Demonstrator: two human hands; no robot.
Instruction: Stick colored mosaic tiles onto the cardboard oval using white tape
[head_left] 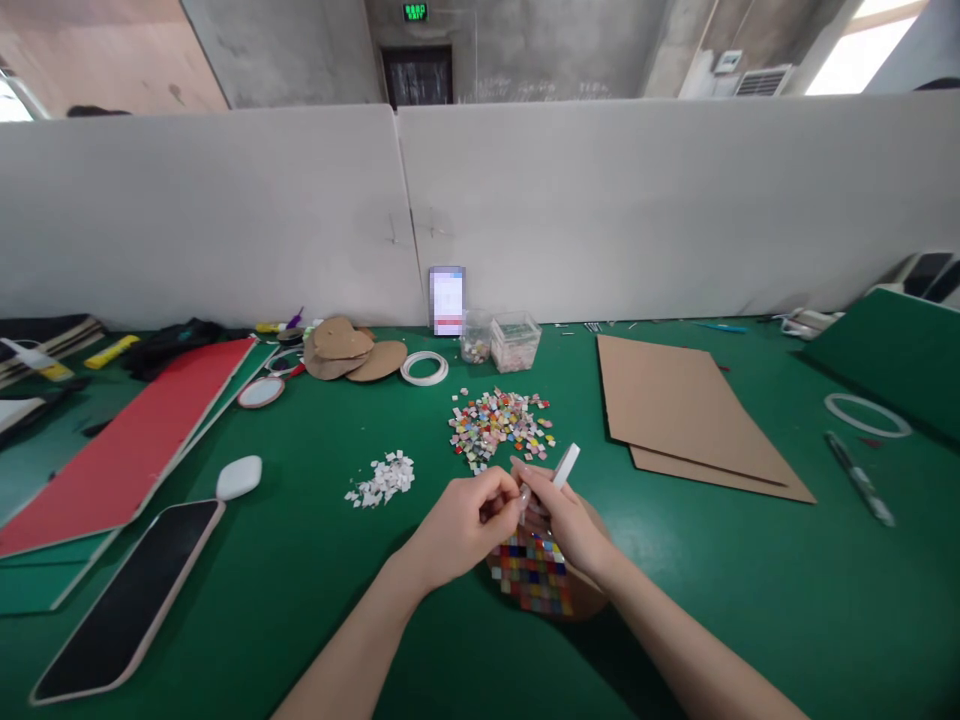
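Note:
My left hand [472, 515] is closed in a pinch, its fingertips close to those of my right hand; anything between them is too small to make out. My right hand [570, 525] is closed around a white pen-shaped tool [567, 464], whose upper end sticks out above the fingers. Below both hands lies a round cardboard disc [589, 598], partly covered with rows of small coloured mosaic tiles [534, 578]. The hands hide the far side of the disc. Just beyond them spreads a pile of loose coloured tiles [499, 425].
White paper scraps [384, 480] lie left of the hands. Behind the tiles stand a clear box [515, 343] and a phone [448, 300]. Cardboard sheets [675, 405] are at right; cardboard discs [341, 345], a red board [142, 440] and a dark phone [131, 600] at left.

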